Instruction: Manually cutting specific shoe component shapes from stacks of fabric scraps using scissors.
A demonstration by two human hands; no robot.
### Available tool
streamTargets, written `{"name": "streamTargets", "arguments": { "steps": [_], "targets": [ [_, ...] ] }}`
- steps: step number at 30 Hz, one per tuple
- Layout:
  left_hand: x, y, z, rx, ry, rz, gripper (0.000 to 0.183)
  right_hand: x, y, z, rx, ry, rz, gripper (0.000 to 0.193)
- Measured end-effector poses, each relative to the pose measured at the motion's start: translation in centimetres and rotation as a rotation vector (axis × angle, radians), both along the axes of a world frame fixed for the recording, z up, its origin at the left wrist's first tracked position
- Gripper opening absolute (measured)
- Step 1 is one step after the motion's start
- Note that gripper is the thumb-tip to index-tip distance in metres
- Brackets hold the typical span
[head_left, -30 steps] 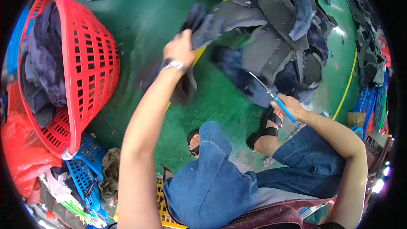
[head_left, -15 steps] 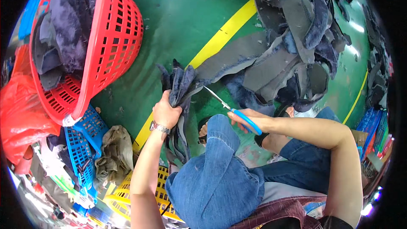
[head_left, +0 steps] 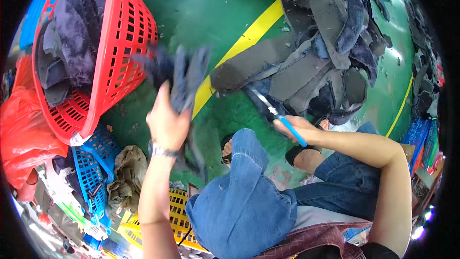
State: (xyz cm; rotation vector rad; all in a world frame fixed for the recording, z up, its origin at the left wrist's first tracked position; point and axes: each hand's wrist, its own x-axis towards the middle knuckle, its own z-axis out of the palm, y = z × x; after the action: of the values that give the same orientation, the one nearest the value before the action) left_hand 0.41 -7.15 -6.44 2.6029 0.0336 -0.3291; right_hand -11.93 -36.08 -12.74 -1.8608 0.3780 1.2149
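Dark fabric strips (head_left: pixel 184 74), navy and grey, bunched and blurred, just right of the red basket (head_left: pixel 102 72), with thin ends dangling lower down. Gripped firmly in the left hand (head_left: pixel 167 122), below and right of the red basket's slatted wall. Held in the right hand (head_left: pixel 294 127), farther right of the red basket: slim scissors (head_left: pixel 273 111) with blue handles, angled upward on the side facing the red basket; cannot tell whether parted at the blades. Heaped well right of the red basket: a pile of grey and navy pieces (head_left: pixel 330 43), with a rounded grey piece (head_left: pixel 251 64) nearest the red basket. Running diagonally right of the red basket: a yellow floor line (head_left: pixel 249 36) on green floor (head_left: pixel 187 9). Stuffed inside the red basket: more dark pieces (head_left: pixel 79 38). Just below the red basket: a blue basket (head_left: pixel 91 172). At lower left of the red basket: a red plastic bag (head_left: pixel 28 139)
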Motion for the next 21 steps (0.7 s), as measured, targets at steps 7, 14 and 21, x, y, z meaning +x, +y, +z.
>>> {"name": "streamTargets", "arguments": {
  "steps": [7,14,21],
  "targets": [
    [4.1,-16.5,-12.7,0.302,-0.291,-0.614,0.065,-1.7,-4.2,-2.4,-0.337,0.165,-0.123,0.073],
    [4.9,-18.0,-15.4,0.31,-0.345,-0.755,0.055,-4.7,-6.1,-1.3,-0.436,0.185,0.024,0.078],
    [7.6,-3.4,-9.5,0.204,0.105,-0.309,0.056,-1.8,-2.5,1.2,-0.121,0.022,0.074,0.063]
  ]
}}
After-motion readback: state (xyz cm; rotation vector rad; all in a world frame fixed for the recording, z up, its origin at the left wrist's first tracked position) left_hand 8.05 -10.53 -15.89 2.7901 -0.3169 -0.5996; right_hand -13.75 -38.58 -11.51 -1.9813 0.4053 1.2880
